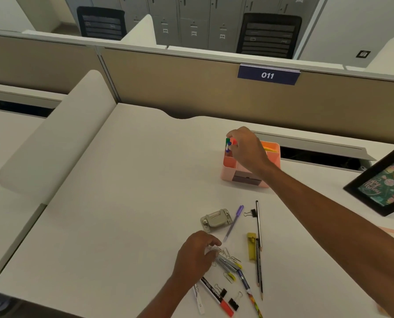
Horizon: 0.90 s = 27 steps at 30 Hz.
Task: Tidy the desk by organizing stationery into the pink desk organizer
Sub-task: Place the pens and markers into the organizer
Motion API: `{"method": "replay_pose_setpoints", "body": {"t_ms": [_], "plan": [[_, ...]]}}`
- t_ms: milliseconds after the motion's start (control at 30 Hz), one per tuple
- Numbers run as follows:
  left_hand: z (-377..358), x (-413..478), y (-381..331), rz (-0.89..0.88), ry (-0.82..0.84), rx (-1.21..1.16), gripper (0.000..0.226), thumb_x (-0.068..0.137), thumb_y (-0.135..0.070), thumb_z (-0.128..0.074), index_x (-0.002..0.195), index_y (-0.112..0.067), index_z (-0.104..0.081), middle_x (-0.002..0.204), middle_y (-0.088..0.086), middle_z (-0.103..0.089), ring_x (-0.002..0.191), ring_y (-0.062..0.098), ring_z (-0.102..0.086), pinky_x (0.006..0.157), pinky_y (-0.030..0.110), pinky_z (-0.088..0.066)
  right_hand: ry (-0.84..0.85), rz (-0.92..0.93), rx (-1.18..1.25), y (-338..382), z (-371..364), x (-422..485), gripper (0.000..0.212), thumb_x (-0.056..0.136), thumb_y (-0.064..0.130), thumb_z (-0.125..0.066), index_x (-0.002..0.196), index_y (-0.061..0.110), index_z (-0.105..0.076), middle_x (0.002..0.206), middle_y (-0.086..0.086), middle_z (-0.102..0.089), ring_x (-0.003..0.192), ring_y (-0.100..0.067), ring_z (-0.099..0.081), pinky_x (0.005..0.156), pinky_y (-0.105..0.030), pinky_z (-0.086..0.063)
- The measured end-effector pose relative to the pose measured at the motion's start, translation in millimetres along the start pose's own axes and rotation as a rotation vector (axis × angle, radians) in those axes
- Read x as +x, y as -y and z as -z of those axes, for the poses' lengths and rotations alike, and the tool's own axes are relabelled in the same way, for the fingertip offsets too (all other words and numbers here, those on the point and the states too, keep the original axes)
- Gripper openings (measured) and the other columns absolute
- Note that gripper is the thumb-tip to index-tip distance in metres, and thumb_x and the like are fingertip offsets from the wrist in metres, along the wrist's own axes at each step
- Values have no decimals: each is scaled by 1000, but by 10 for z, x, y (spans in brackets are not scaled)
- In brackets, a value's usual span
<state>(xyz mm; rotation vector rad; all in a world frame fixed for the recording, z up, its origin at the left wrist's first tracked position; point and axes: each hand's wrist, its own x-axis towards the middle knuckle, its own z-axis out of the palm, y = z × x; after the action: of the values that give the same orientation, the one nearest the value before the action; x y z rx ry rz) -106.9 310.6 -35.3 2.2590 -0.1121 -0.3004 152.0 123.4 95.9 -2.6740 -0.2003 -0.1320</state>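
Note:
The pink desk organizer (pixel 228 165) stands at the back of the white desk. Over its left compartment my right hand (pixel 246 148) grips a bunch of coloured pens (pixel 229 143), green, red and purple tops showing. Near the front edge my left hand (pixel 197 253) rests with curled fingers on a heap of paper clips (pixel 228 254) and a silver pen (pixel 228 263); whether it pinches any is hidden. Around it lie a purple pen (pixel 234 222), pencils (pixel 258 228), a yellow highlighter (pixel 251 245), a red-capped marker (pixel 216 294), black binder clips (pixel 234 302) and a grey stapler (pixel 215 219).
A black picture frame (pixel 381 183) leans at the right edge. A beige partition (pixel 191 83) with an "011" label backs the desk, a cable slot (pixel 317 154) runs behind the organizer, and a white side divider (pixel 60 138) stands on the left.

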Motion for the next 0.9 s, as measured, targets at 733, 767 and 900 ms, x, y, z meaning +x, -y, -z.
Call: {"method": "replay_pose_setpoints", "body": {"t_ms": [733,767,900], "plan": [[-193,-519,386,-393,154,373,32,77,-40,-80,106,-41,-66,106,-22,-56,114,1,-47,90,26,-42,13,18,67,-231,90,-562,29,96,14,-71,125,16,-72,133,-4,-67,107,-20,-64,101,-42,-54],[-196,-508,396,-393,123,363,30,79,-37,-79,105,-41,-66,108,-22,-55,115,2,-48,92,27,-43,17,16,65,-227,103,-570,29,96,14,-71,125,16,-72,133,-4,-67,108,-20,-64,102,-42,-53],[-246,-495,431,-390,-20,362,30,88,-18,-73,110,-36,-62,115,-14,-55,118,9,-53,101,29,-37,22,7,53,-218,142,-599,30,96,16,-72,126,17,-72,135,-4,-66,110,-21,-64,102,-41,-53]]}}
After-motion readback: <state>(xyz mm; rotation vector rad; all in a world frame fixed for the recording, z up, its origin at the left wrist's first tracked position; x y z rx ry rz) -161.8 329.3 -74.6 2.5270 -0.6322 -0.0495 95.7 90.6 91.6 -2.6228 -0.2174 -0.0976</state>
